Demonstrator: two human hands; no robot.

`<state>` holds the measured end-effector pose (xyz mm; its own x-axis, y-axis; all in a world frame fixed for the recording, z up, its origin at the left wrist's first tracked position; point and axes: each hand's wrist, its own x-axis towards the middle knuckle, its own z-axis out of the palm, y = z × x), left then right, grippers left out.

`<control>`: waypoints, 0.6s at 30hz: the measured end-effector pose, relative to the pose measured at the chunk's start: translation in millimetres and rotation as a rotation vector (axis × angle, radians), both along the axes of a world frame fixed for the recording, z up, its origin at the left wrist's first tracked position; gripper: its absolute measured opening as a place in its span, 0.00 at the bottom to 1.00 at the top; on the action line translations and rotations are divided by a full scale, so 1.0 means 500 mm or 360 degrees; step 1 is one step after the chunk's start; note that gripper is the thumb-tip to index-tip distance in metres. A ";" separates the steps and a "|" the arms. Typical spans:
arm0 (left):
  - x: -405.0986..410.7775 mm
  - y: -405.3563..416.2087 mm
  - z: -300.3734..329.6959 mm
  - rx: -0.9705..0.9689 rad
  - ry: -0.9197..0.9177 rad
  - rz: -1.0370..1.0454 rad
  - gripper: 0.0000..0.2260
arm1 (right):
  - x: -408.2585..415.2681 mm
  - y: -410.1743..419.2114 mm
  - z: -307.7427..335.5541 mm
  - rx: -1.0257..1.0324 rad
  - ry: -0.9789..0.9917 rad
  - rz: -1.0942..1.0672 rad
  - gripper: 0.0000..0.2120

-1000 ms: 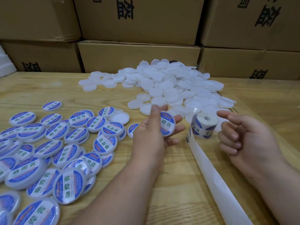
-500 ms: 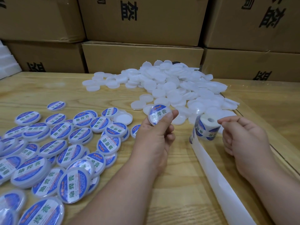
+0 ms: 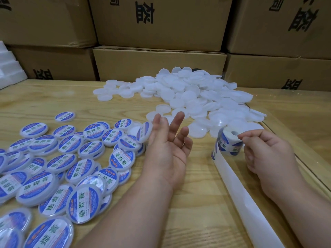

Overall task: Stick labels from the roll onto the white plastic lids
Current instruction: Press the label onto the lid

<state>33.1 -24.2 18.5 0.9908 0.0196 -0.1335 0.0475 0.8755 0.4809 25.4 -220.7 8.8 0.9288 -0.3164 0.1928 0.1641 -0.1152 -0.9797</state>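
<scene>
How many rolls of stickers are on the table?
1. The label roll stands on end at the right, just in front of the pile of plain white lids, beside the right hand. Its backing strip trails toward the viewer. None seems hidden.

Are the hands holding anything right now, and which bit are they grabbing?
The left hand holds nothing; a blurred labelled lid sits just off its fingertips. The right hand is curled beside the label roll; whether it pinches a label cannot be told.

Single head-worn wide-angle view, looking forward and down, close over the wooden table (image 3: 193,203), cardboard boxes (image 3: 159,67) behind
</scene>
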 end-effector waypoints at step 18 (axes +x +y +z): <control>-0.036 -0.042 -0.045 0.2954 -0.0763 0.0198 0.25 | -0.024 0.033 0.004 -0.0286 0.0010 0.0182 0.12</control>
<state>15.0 -45.2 -3.8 0.9149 -0.1416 0.3779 -0.3658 -0.6865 0.6284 13.3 -204.1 10.7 0.9581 -0.1701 0.2305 0.1799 -0.2690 -0.9462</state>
